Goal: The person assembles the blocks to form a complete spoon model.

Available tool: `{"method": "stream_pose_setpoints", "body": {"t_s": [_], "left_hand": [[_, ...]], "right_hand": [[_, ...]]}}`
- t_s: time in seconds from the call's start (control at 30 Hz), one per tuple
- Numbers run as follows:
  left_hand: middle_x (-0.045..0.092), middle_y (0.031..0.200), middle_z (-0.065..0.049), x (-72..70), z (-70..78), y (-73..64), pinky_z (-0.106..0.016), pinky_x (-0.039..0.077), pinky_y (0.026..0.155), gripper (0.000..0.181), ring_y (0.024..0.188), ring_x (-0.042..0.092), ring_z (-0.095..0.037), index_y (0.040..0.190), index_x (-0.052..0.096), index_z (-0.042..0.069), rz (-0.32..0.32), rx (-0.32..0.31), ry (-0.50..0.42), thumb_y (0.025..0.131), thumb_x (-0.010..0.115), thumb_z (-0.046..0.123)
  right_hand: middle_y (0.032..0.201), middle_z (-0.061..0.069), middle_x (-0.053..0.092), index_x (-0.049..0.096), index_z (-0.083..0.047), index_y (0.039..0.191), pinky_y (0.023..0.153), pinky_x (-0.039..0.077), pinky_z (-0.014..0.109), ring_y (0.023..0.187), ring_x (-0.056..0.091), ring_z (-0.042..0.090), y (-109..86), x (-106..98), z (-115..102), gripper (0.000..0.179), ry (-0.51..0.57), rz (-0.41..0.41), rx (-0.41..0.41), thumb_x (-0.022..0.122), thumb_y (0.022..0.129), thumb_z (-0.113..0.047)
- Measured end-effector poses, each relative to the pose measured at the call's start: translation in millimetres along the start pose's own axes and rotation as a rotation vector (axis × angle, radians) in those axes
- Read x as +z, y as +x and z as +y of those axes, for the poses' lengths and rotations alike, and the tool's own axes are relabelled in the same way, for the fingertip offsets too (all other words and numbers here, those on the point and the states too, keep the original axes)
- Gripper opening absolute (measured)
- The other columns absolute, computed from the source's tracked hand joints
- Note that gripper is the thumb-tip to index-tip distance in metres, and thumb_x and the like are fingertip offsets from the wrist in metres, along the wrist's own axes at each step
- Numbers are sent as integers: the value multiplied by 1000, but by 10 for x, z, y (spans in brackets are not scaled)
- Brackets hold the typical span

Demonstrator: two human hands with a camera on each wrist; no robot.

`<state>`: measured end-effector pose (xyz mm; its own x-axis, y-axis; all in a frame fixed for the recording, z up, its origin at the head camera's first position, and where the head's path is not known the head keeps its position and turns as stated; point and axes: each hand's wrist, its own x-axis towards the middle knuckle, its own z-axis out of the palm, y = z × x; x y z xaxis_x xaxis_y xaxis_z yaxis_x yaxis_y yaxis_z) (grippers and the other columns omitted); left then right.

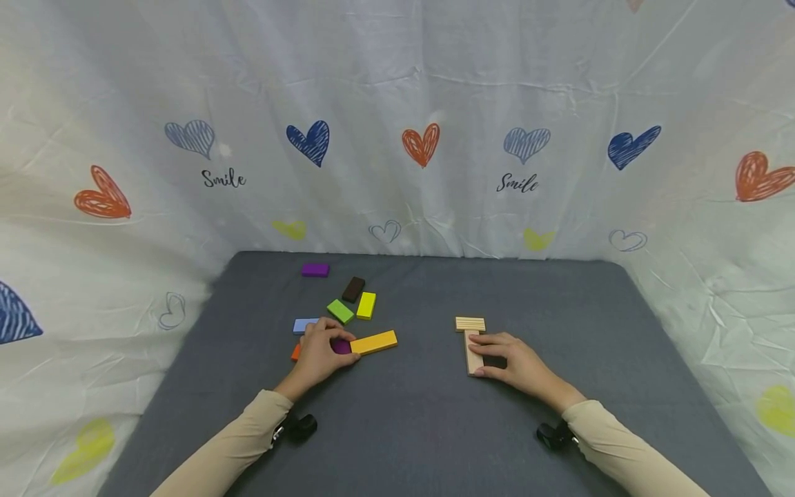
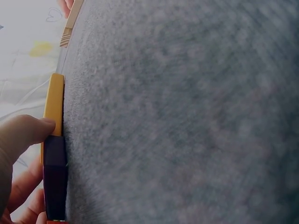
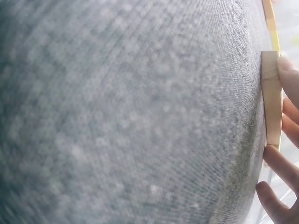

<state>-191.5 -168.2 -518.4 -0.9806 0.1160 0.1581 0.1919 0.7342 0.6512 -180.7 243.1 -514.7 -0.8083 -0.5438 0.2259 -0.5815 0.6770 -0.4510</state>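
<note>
Left fingers (image 1: 341, 335) — purple block (image 1: 341, 346) partly behind.

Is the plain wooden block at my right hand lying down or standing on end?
Lying down. The plain block stretches lengthwise along the gray cloth in the head view.

2 plain beige sleeves (image 1: 214, 442), lightly creased; 2 black, rounded wrist cameras (image 1: 303, 428) beside the cuffs (image 1: 277, 406).

From above, your head view faces forward and down over left grip (image 1: 319, 353), right grip (image 1: 514, 362) and counter (image 1: 404, 435), while your wrist views skim low, close beside each grip, the left sharing the amber block (image 1: 375, 342) with the head.
</note>
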Motion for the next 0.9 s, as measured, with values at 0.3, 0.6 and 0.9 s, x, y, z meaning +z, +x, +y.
{"method": "stream_pose_setpoints", "body": {"t_s": [0.3, 0.6, 0.9], "left_hand": [[59, 116, -8, -10, 10, 15, -49, 28, 89, 27, 108, 43, -30, 95, 79, 16, -15, -1, -15, 72, 89, 25], [62, 105, -5, -5, 39, 55, -47, 29, 88, 27, 97, 45, -26, 94, 79, 18, 15, 39, -51, 70, 90, 25], [73, 89, -1, -54, 154, 213, -38, 41, 85, 28, 88, 55, -20, 94, 78, 15, 45, 131, -42, 71, 89, 26]], "right_hand": [[140, -2, 62, 67, -17, 130, 99, 48, 46, 124, 58, 21, -2, 4, 1, 55, -5, 1, 5, 79, 81, -36], [140, -1, 62, 67, -17, 130, 99, 48, 46, 125, 58, 22, -3, -5, -4, 54, -11, 3, -3, 79, 81, -36], [139, 0, 62, 67, -17, 130, 97, 48, 48, 122, 59, 23, -9, 2, -14, 54, -30, 19, -16, 79, 81, -37]]}}
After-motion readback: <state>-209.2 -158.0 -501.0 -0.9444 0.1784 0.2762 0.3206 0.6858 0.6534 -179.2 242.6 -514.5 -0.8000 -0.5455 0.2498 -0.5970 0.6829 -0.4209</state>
